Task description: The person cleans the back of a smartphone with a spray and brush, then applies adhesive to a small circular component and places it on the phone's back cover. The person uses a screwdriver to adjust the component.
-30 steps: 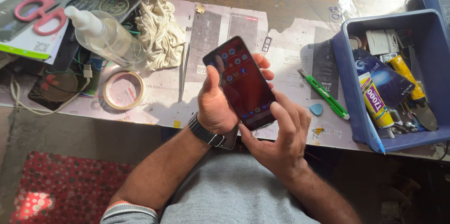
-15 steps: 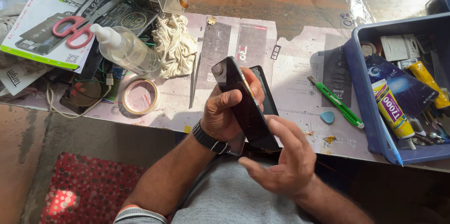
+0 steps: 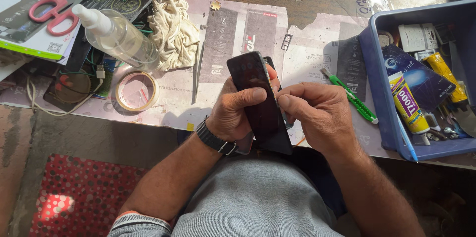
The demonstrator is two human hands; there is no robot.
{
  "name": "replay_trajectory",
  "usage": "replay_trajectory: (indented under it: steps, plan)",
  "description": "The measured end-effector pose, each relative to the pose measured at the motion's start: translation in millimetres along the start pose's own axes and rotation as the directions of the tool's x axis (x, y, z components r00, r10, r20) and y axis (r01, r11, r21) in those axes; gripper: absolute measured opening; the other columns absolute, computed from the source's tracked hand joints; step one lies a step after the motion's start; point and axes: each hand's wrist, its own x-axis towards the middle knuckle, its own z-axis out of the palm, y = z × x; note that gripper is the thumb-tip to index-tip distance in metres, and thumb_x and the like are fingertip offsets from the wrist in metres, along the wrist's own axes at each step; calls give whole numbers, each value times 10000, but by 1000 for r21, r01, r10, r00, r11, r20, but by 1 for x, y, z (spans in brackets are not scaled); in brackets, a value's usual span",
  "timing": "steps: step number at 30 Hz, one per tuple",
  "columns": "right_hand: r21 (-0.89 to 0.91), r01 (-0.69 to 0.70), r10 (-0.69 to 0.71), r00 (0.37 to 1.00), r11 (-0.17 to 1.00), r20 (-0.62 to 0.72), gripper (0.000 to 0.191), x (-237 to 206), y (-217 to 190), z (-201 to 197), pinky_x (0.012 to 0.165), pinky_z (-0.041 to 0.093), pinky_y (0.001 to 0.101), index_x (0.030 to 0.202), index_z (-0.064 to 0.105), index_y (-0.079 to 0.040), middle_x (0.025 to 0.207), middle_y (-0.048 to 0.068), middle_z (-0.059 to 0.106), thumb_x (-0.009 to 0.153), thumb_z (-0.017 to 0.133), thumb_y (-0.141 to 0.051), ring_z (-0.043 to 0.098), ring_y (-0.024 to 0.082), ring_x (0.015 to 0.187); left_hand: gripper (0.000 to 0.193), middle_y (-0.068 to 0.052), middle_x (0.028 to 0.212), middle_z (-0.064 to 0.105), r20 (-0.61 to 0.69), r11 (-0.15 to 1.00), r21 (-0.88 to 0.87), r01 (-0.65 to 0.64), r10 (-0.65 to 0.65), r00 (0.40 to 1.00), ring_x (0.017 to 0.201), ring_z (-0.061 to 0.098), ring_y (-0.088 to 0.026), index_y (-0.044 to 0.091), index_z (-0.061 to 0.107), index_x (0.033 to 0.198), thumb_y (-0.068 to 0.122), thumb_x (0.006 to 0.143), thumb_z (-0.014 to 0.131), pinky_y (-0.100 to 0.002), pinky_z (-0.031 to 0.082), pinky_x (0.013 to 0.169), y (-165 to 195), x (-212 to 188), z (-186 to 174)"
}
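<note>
Left hand wrapped around a dark smartphone, thumb lying across its glass, holds the handset upright over the lap at the edge of a cluttered workbench. Right hand, fingers curled together, pinches at the phone's right edge; whether anything sits between those fingertips cannot be told. On the bench beyond lie a roll of tape, a clear spray bottle, a cream cloth and pink-handled scissors. To the right, a green utility knife rests just beside a blue bin holding a glue tube and small tools.
</note>
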Motion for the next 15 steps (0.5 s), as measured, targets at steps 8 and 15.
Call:
replay_trajectory:
  steps: [8,15]
  plan:
    - [-46,-51,51,999,998,-10,152,1,29,-31,575,492,219,985,769,75,759,71,706,923,730,-58,605,88,640,472,-125,1061,673,-41,999,23,27,-26,999,946,695,-214,-24,601,1276,113,889,833,-379,595,877,-30,9,-17]
    - [-172,-107,101,994,979,-44,153,13,25,-40,541,482,222,945,782,63,728,62,709,893,742,-75,597,77,613,475,-127,1066,677,-42,997,46,57,-55,998,948,694,-215,-25,614,1264,102,869,845,-389,592,880,-27,23,-23]
